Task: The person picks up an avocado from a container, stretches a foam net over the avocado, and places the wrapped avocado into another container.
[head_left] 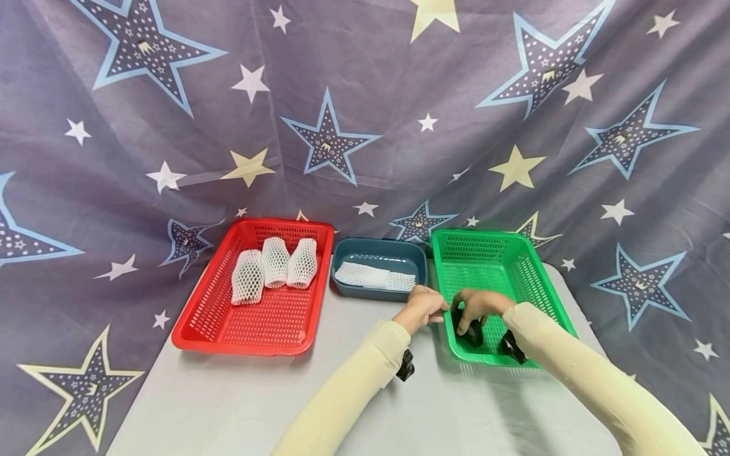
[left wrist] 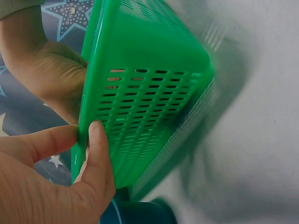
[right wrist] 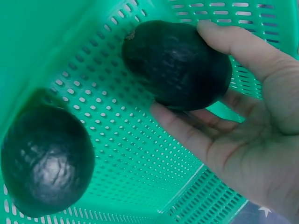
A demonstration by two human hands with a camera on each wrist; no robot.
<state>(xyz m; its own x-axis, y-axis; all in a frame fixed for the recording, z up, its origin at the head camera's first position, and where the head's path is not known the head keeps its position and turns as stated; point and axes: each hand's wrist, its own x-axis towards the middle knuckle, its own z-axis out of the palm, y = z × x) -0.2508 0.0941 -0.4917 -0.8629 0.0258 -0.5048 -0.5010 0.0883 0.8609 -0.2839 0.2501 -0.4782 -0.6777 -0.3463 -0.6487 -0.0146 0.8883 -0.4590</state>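
In the right wrist view my right hand (head_left: 480,306) holds a dark, wrinkled avocado (right wrist: 177,65), thumb on one side and fingers round the other, inside the green basket (head_left: 502,362). Near it on the basket floor lies a second avocado (right wrist: 49,161), glossy and almost black. My left hand (left wrist: 60,177) pinches the basket's left rim between thumb and fingers, seen close up in the left wrist view. From the head, the right hand partly covers the dark fruit.
At the left, a red basket (head_left: 245,348) contains three bundles in white foam netting (head_left: 275,263). Between the baskets, a dark blue bin (head_left: 365,293) holds flat white foam net sleeves (head_left: 362,275). A star-patterned cloth (head_left: 353,76) hangs behind the pale table (head_left: 239,405).
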